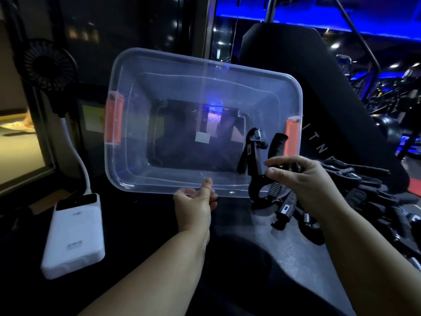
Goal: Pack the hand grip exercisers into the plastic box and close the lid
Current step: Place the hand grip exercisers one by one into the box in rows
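The right hand pinches 1 hand grip exerciser, long axis upright, just before the right end of the plastic box, whose near rim the left hand grips between thumb and fingers.

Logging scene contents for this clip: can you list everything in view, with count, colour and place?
box: 1, clear, centre, tilted toward the camera
latches: 2, orange, one on each short end of the box
label: 1, white, on the box bottom
exerciser in box: 1, black with metal spring, at the right end
held exerciser: 1, black with spring, at the box's near right corner
exerciser pile: several, count unclear, black, right of the box
power bank: 1, white, lower left
fan: 1, black, upper left
left hand: grips the box's near rim
right hand: pinches the held exerciser
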### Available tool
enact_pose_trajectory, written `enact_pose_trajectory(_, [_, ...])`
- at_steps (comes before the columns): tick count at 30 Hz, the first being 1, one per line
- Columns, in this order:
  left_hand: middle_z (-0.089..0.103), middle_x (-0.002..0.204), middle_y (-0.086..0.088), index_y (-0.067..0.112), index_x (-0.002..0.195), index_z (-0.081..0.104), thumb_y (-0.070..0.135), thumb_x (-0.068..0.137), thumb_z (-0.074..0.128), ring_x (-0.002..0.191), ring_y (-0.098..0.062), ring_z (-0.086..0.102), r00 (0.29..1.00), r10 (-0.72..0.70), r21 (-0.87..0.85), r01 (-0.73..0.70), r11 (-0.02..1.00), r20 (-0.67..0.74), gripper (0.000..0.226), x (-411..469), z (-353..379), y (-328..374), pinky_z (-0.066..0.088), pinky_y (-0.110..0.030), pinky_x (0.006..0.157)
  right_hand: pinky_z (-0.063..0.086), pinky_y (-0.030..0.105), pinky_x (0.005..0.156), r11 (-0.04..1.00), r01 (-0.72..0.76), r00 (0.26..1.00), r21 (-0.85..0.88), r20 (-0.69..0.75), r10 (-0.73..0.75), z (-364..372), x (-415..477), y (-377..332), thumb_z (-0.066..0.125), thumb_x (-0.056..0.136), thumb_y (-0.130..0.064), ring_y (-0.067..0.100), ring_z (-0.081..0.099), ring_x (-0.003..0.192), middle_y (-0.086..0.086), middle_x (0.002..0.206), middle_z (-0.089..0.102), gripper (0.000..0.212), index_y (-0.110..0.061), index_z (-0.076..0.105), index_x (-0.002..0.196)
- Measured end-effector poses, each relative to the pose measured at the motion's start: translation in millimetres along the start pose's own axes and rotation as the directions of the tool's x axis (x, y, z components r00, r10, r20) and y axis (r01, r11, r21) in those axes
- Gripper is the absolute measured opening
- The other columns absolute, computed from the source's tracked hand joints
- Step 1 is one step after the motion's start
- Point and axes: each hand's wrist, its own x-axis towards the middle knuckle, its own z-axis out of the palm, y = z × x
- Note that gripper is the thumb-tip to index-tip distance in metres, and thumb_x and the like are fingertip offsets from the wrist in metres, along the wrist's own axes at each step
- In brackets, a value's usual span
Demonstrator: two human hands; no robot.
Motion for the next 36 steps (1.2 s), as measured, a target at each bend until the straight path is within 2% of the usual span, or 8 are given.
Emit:
enact_pose_trajectory(5, [0.068, 0.065, 0.000, 0.014, 0.090, 0.043, 0.028, 0.081, 0.074, 0.060, -0.010, 0.066, 1.000, 0.000, 0.021, 0.001, 1.000, -0.020, 0.035, 1, 1, -1, 0.053, -0.025, 0.057, 0.039, 0.007, 0.049, 0.946, 0.007, 0.995, -0.325, -0.095, -0.040, 29, 40, 15, 0.084, 0.065, -0.040, -0.002, 0.051, 0.048, -0.011, 0.061, 0.065, 0.018, -0.029, 0.074, 0.075])
enact_pose_trajectory(8, [0.069, 0.074, -0.004, 0.017, 0.086, 0.043, 0.032, 0.079, 0.075, 0.071, -0.018, 0.066, 0.999, -0.008, 0.037, 0.009, 0.999, -0.042, 0.036, 1, 1, -1, 0.054, -0.033, 0.065, 0.036, 0.005, 0.055, 0.870, 0.042, 0.993, -0.492, -0.077, -0.091, 41, 61, 24, 0.083, 0.064, -0.047, -0.003, 0.054, 0.055, -0.013, 0.067, 0.063, 0.024, -0.033, 0.072, 0.081])
enact_pose_trajectory(15, [0.066, 0.051, 0.006, 0.015, 0.087, 0.042, 0.025, 0.082, 0.073, 0.050, -0.005, 0.062, 1.000, 0.002, 0.004, -0.002, 1.000, -0.007, 0.033, 1, 1, -2, 0.049, -0.021, 0.052, 0.053, 0.032, 0.071, 0.730, 0.053, 0.998, -0.681, 0.063, -0.013, 48, 85, 38, 0.081, 0.068, -0.046, 0.020, 0.065, 0.070, 0.000, 0.079, 0.068, 0.035, -0.026, 0.073, 0.095])
enact_pose_trajectory(20, [0.066, 0.055, 0.001, 0.014, 0.086, 0.042, 0.024, 0.082, 0.073, 0.052, -0.006, 0.063, 1.000, 0.008, -0.016, -0.008, 1.000, 0.005, 0.033, 0, 0, -2, 0.049, -0.019, 0.051, 0.050, 0.025, 0.070, 0.676, 0.041, 0.987, -0.735, 0.133, 0.084, 47, 102, 46, 0.079, 0.073, -0.044, 0.014, 0.060, 0.071, -0.002, 0.094, 0.067, 0.038, -0.029, 0.072, 0.106])
enact_pose_trajectory(26, [0.066, 0.065, -0.004, 0.012, 0.090, 0.043, 0.022, 0.082, 0.072, 0.051, -0.005, 0.063, 1.000, 0.001, -0.037, 0.000, 0.999, 0.010, 0.031, -1, 1, 0, 0.048, -0.016, 0.049, 0.047, 0.036, 0.086, 0.432, 0.187, 0.970, -0.882, 0.236, 0.061, 57, 125, 50, 0.073, 0.078, -0.043, 0.029, 0.055, 0.107, 0.009, 0.111, 0.065, 0.040, -0.022, 0.069, 0.112])
enact_pose_trajectory(30, [0.067, 0.064, -0.003, 0.012, 0.089, 0.042, 0.022, 0.082, 0.072, 0.051, -0.006, 0.063, 1.000, 0.000, -0.040, 0.001, 0.999, 0.023, 0.032, -1, 0, 0, 0.048, -0.016, 0.050, 0.046, 0.038, 0.086, 0.238, 0.255, 0.960, -0.937, 0.275, 0.056, 55, 134, 54, 0.070, 0.080, -0.048, 0.028, 0.050, 0.111, 0.006, 0.108, 0.062, 0.043, -0.025, 0.066, 0.115])
enact_pose_trajectory(34, [0.067, 0.059, -0.001, 0.013, 0.089, 0.042, 0.023, 0.082, 0.072, 0.052, -0.006, 0.064, 0.999, 0.009, -0.041, -0.008, 0.999, 0.033, 0.032, -1, 0, 0, 0.048, -0.016, 0.049, 0.035, 0.035, 0.088, -0.010, 0.321, 0.946, -0.947, 0.321, -0.040, 54, 135, 56, 0.059, 0.079, -0.065, 0.020, 0.046, 0.113, -0.004, 0.109, 0.064, 0.044, -0.034, 0.067, 0.111])
enact_pose_trajectory(36, [0.067, 0.057, 0.000, 0.013, 0.089, 0.042, 0.023, 0.082, 0.072, 0.052, -0.006, 0.064, 0.999, 0.012, -0.044, -0.010, 0.999, 0.034, 0.032, -1, 1, 0, 0.048, -0.016, 0.049, 0.028, 0.036, 0.091, -0.079, 0.348, 0.931, -0.934, 0.354, -0.088, 54, 135, 57, 0.056, 0.078, -0.069, 0.019, 0.041, 0.113, -0.007, 0.107, 0.061, 0.044, -0.037, 0.068, 0.107])
